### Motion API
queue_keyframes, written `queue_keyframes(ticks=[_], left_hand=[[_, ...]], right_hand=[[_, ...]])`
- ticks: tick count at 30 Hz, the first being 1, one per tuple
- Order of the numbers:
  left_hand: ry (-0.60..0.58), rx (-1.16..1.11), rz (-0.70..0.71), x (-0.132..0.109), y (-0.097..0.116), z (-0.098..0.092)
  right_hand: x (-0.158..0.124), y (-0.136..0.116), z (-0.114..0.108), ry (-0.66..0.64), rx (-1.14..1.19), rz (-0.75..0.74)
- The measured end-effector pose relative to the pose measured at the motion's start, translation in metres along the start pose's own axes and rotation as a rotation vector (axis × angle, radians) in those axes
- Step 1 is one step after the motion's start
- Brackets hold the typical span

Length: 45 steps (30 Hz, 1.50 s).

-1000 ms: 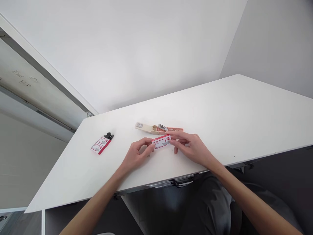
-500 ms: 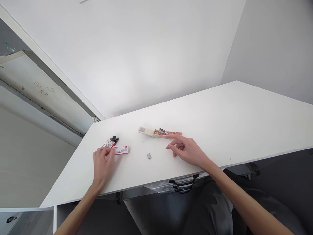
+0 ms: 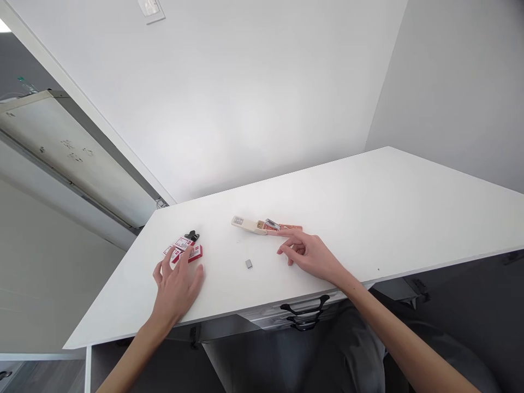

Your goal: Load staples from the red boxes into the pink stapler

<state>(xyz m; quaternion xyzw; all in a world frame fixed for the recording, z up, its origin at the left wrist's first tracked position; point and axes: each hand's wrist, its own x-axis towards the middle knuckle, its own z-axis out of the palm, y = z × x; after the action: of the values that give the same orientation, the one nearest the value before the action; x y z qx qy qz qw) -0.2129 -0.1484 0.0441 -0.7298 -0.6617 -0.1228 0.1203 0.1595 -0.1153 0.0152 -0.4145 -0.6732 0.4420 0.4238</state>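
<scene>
A cream and pink stapler [image 3: 249, 225] lies folded open on the white desk, its metal magazine raised at an angle. My right hand [image 3: 313, 255] rests beside it, index finger stretched along the pink part and the other fingers loosely bent, holding nothing. Between my hands sits a small grey block of staples [image 3: 249, 263]. At the left, my left hand [image 3: 174, 289] is open, fingers spread over red-and-white small boxes [image 3: 196, 252], fingertips at or on them. Part of the boxes is hidden under those fingers. Just behind them is a black binder clip [image 3: 191, 236].
The white desk [image 3: 347, 207] runs along a white wall [image 3: 254, 98]. Black drawer handles [image 3: 305, 308] stick out below its front edge. A pale panel [image 3: 73, 153] stands beyond the left end. A tiny dark speck [image 3: 378, 269] lies near the front edge.
My left hand has let go of a small red-and-white box, which now lies farther left against the others, and its fingers have spread. My right hand stays by the stapler. The view has tilted slightly.
</scene>
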Motion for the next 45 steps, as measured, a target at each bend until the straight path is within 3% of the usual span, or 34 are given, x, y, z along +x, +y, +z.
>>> queue_keyframes(ticks=[3, 7, 15, 19, 24, 30, 33, 45], left_hand=[[0.047, -0.027, 0.008, 0.001, 0.005, 0.005], [0.076, -0.144, 0.148, 0.010, 0.022, 0.013], [0.051, -0.340, 0.362, 0.058, 0.071, 0.032], [0.169, -0.392, 0.347, 0.079, 0.084, 0.040], [0.175, -0.431, 0.436, 0.105, 0.089, 0.049], [0.050, -0.434, 0.496, 0.132, 0.092, 0.059], [0.016, -0.440, 0.505, 0.135, 0.093, 0.062], [0.079, -0.494, 0.480, 0.135, 0.091, 0.067]], right_hand=[[0.000, -0.001, 0.001, -0.007, -0.033, -0.003], [0.001, -0.002, 0.007, -0.004, -0.178, -0.058], [0.008, -0.013, 0.040, -0.076, -0.446, -0.148], [0.015, -0.015, 0.059, -0.107, -0.554, -0.165], [0.024, -0.016, 0.077, -0.085, -0.658, -0.202], [0.025, -0.018, 0.078, -0.079, -0.710, -0.231], [0.023, -0.017, 0.076, -0.083, -0.716, -0.240], [0.011, -0.014, 0.063, -0.054, -0.743, -0.262]])
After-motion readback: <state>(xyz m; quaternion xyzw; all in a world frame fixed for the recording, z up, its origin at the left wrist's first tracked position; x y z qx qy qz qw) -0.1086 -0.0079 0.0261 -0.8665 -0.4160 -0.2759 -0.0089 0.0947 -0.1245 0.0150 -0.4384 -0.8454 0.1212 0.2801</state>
